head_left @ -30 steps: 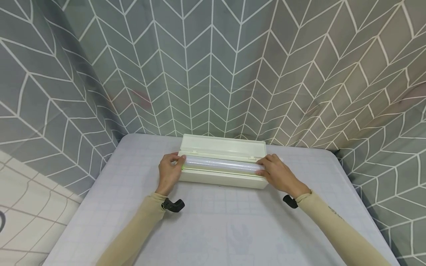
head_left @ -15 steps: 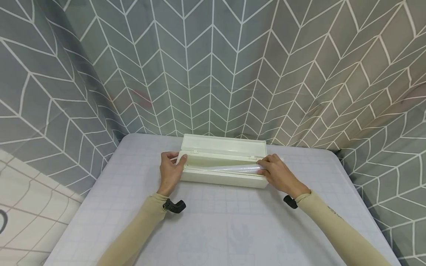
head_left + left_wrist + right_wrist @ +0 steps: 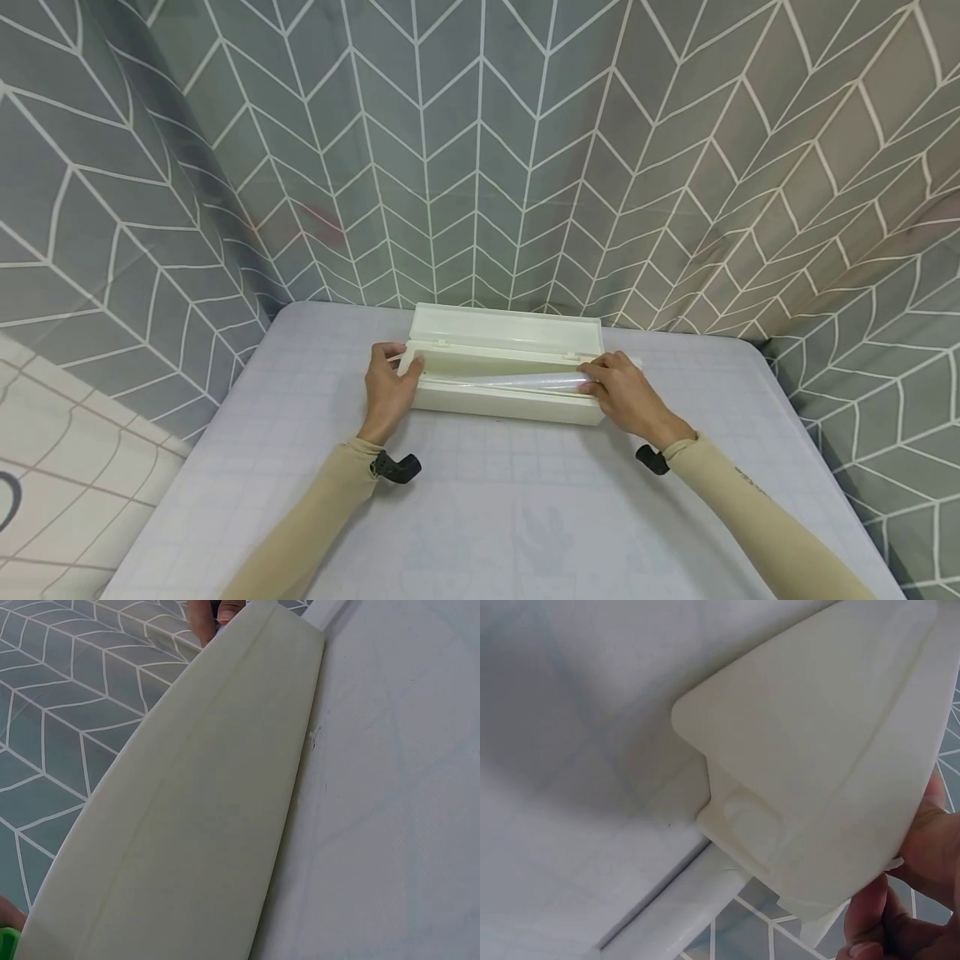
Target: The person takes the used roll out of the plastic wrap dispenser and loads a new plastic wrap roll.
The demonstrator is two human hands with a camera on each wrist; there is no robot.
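On the left end of the cream dispenser box (image 3: 504,385), the left hand (image 3: 388,392) now grips the box end with its fingers curled around the corner; one second ago it held the left end of the clear film roll (image 3: 536,381), which was lying high across the open box. Since then this left end has gone down into the trough, so the roll is now tilted, low at the left and a little higher at the right. I judge that the roll is about half seated and only the right end remains to be lowered. The box stands at the far middle of the worktop (image 3: 480,508), close to the patterned curtain (image 3: 480,150), with its lid (image 3: 507,323) open toward the back. At the right end, the right hand (image 3: 626,392) has stayed in place, its fingers curled over the end of the roll and the box edge. The head view alone shows both hands and the tilt of the roll. The left wrist view shows only the long front wall of the box (image 3: 187,817) and a fingertip at its far end. The right wrist view shows the end wall of the box (image 3: 810,757) from near and the fingers (image 3: 874,915) beside it, but not the roll.
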